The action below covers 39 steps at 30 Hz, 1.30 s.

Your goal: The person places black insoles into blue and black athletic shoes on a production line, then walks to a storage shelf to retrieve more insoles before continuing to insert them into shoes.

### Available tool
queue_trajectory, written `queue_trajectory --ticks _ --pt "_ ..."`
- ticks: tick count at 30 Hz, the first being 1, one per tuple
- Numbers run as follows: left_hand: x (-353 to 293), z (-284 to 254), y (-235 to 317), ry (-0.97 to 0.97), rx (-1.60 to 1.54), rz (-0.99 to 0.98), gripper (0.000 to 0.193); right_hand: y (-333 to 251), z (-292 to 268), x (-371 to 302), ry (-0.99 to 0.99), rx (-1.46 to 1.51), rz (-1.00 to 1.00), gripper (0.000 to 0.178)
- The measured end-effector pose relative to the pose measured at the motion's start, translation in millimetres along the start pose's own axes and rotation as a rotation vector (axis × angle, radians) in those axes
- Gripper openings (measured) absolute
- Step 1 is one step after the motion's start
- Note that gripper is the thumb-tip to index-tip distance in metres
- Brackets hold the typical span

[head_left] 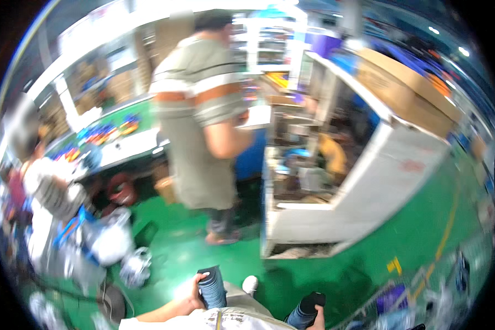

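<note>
In the lower middle of the head view, my left hand (pixel 192 300) is wrapped round the side of a blue-grey ribbed cylinder (pixel 213 291) with a dark top. It looks like a stack of thin round pieces, but blur hides the exact kind. Farther right, by the lower edge, my right hand (pixel 318 319) grips a similar blue-grey ribbed stack (pixel 301 315), also black at its upper end. Both stacks tilt a little and are held apart from each other, in front of my body.
A person (pixel 198 121) in a striped top stands ahead at a long workbench (pixel 118 157). Right of them is a white open-fronted cabinet (pixel 368 187) with a cardboard box (pixel 404 91) on top. Plastic bags (pixel 113 242) lie left on the green floor (pixel 170 242); another person (pixel 49 181) sits there.
</note>
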<state>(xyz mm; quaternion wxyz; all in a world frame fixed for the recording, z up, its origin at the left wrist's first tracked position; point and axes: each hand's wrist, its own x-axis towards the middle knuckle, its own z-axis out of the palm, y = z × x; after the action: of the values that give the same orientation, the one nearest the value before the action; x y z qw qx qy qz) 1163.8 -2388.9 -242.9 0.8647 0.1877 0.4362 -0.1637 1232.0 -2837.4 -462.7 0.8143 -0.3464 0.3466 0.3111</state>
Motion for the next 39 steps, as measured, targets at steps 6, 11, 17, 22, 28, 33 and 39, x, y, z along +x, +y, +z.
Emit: queue_trajectory --ticks 6,11,17,22,28,33,39 --pt "-56.8 -102.0 41.4 0.104 -0.310 0.233 0.045 44.8 214.8 -3.4 0.003 -0.939 -0.018 0.058" --pt "-98.4 -174.7 102.1 -0.024 -0.517 0.336 0.042 111.4 363.7 69.5 -0.260 -1.384 -0.203 0.050" --pt "-162.7 -269.0 167.8 0.053 -0.808 0.598 0.044 244.6 585.4 91.0 -0.715 -1.881 -0.269 0.084" --pt "-194.5 -321.3 203.0 0.240 -0.878 0.845 0.045 332.8 781.7 52.4 -1.113 -2.198 -0.163 0.098" --pt "-181.8 -360.9 244.5 0.398 -1.058 1.121 0.035 380.9 1018.7 58.2 -1.452 -2.613 -0.175 0.091" --pt "-175.6 -377.6 349.1 0.427 -0.921 1.380 0.066 440.4 1202.6 79.7 -1.303 -2.712 0.402 0.076" --pt "-165.1 -422.0 533.9 0.194 -0.941 1.565 0.077 525.7 1366.4 206.2 -1.274 -2.788 1.139 0.070"
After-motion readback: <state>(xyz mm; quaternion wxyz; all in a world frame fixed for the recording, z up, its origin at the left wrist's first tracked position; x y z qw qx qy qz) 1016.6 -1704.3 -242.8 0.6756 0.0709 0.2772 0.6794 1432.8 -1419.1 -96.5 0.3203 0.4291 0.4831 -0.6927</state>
